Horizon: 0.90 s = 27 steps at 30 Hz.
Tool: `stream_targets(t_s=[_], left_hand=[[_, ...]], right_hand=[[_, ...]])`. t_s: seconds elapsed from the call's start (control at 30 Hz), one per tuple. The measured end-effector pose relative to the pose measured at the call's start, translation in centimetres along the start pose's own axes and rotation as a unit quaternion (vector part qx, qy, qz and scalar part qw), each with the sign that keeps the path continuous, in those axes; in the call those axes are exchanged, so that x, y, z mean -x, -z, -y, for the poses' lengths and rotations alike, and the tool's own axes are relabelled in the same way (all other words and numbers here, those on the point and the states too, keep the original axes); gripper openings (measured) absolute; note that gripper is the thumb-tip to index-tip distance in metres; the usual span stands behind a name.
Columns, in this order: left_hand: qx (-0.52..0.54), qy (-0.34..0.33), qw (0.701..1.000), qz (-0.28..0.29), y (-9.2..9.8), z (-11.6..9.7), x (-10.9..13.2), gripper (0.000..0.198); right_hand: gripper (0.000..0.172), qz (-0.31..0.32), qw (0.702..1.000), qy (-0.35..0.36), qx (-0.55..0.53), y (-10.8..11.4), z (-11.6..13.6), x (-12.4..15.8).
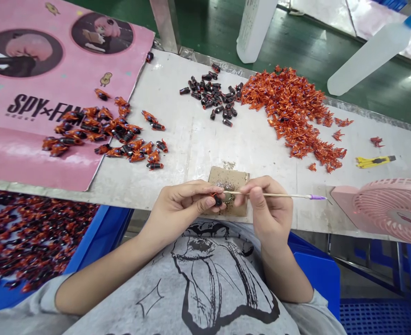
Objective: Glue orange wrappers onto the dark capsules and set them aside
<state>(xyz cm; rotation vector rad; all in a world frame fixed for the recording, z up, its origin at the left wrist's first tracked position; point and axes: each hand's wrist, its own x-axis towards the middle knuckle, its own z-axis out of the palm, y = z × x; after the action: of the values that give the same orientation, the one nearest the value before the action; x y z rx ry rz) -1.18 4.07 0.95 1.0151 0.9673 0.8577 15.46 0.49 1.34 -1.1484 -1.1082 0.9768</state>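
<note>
Head view, inspected from near to far. Left hand (184, 204): grasping a small black-and-orange plastic part (218, 200) between thumb and fingertips. Part mostly covered by fingers; orientation not legible. Right hand (268, 204), just beside: pinching a thin wooden stick (285, 195), bare end towards the part, purple tip (317, 197) out past the right hand. Cannot confirm contact between stick and part.

Principal risk, as judged: slipping of the stick into the left fingertips, caused by a small rounded part and a point so near the skin. Secondary: loss of the part over the near table edge on any loosening of the left pinch. Also possible: snagging of the purple tip on the pink fan (397, 204), right of the right hand, through an outward swing.

Under both hands, tan pad (239, 210) with a shiny speckled patch, partly hidden. Left of and below left hand, blue bin (90, 237) of similar parts. Beyond left hand, scattered orange-and-black parts (135, 156), some on a pink printed sheet (66, 172). Straight beyond both hands, black pieces (216, 88) touching a heap of orange pieces (296, 111); mixing possible through careless reaching. Beyond right hand, yellow implement (375, 161), kind unclear. Farthest, two white plastic bottles (369, 58).
</note>
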Motion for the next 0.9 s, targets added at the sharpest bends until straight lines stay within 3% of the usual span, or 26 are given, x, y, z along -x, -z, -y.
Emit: stream_targets(t_s=[0.1,0.23,0.33,0.43,0.53,0.67,0.77,0.9], left_hand=[[0.030,0.018,0.999,-0.009,0.1,-0.1,0.1,0.015],[0.051,0.028,0.998,-0.015,0.4,0.3,0.3,0.015],[0.069,0.026,0.997,-0.013,0.4,0.7,0.4,0.018],[0.081,0.037,0.996,-0.004,0.2,0.7,0.5,0.020],[0.087,0.040,0.995,0.001,0.0,0.4,0.6,0.022],[0.081,0.025,0.996,-0.008,0.1,0.1,0.5,0.023],[0.081,0.024,0.996,-0.013,0.2,0.0,0.4,0.021],[0.128,0.006,0.992,-0.019,-0.5,-0.1,-0.3,0.020]], right_hand=[[0.031,-0.054,0.997,0.048,0.028,1.8,-0.1,-0.5],[0.036,-0.124,0.976,0.118,0.138,6.6,-0.2,-2.8],[0.039,-0.122,0.925,0.130,0.335,10.8,-0.5,-5.6],[0.026,-0.033,0.850,0.132,0.510,13.3,-1.2,-8.8],[0.003,0.069,0.792,0.128,0.592,13.6,-2.2,-11.6],[0.018,0.138,0.771,0.139,0.606,12.8,-2.7,-14.4],[0.024,0.149,0.770,0.167,0.598,12.0,-1.8,-14.9],[0.013,0.142,0.806,0.232,0.525,9.3,0.7,-12.4]])
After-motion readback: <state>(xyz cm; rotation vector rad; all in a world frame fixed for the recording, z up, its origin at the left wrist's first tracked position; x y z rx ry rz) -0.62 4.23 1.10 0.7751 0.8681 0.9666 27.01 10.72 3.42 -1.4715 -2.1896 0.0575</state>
